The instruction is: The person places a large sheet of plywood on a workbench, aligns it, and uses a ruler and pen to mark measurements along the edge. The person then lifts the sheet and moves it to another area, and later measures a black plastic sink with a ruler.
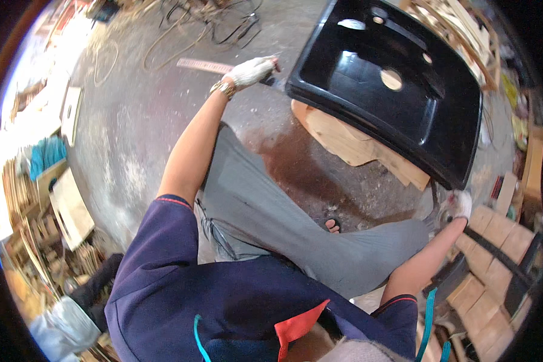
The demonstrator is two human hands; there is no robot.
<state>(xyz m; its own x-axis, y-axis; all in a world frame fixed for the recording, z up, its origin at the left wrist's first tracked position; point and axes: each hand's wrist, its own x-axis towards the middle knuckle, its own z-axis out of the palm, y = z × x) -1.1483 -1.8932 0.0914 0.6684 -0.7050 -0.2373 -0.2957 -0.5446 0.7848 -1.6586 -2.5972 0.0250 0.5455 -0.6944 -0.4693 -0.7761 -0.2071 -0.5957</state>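
Note:
A large black glossy basin (pixel 368 99) with several round holes lies tilted in front of me, on pale wooden boards (pixel 344 142). My left hand (pixel 253 72), in a white glove, is left of the basin's near-left corner. Its fingers look curled, with a small dark thing (pixel 271 79) just under them whose kind I cannot tell. Also gloved, my right hand (pixel 460 206) is closed just below the basin's near-right corner. A greyish thing beside its fingers is too blurred to name. Whether this hand touches the basin is unclear.
A pinkish printed strip (pixel 205 65) and tangled cables (pixel 217 24) lie on the grey floor (pixel 114 145). Stacked wooden blocks (pixel 482 259) with a black bar across them stand at my right. Boards and scraps (pixel 72 208) crowd the left side. A reddish-brown stain spreads before my legs.

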